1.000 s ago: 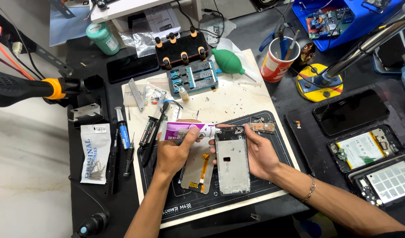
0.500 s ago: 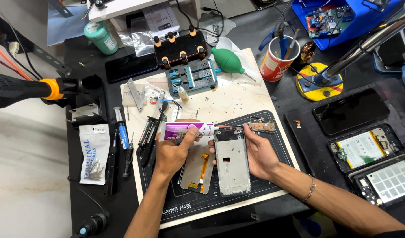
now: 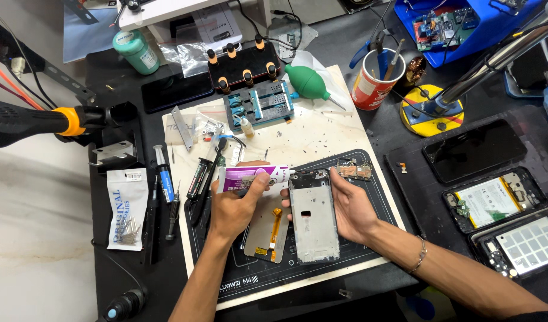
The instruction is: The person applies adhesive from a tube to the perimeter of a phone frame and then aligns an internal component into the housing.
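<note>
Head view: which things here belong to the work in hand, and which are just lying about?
In hand:
- left hand squeezing the purple glue tube
- right hand steadying the grey phone frame
- screen panel beside it

Lying about:
- green air blower
- red cup of tools
- opened phones
- screw packet

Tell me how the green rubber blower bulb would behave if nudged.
The green blower bulb looks round-bodied and lies on its side, so it would probably roll or pivot around its thin nozzle. It seems soft and hollow, likely light and squashy, not fragile.
</note>
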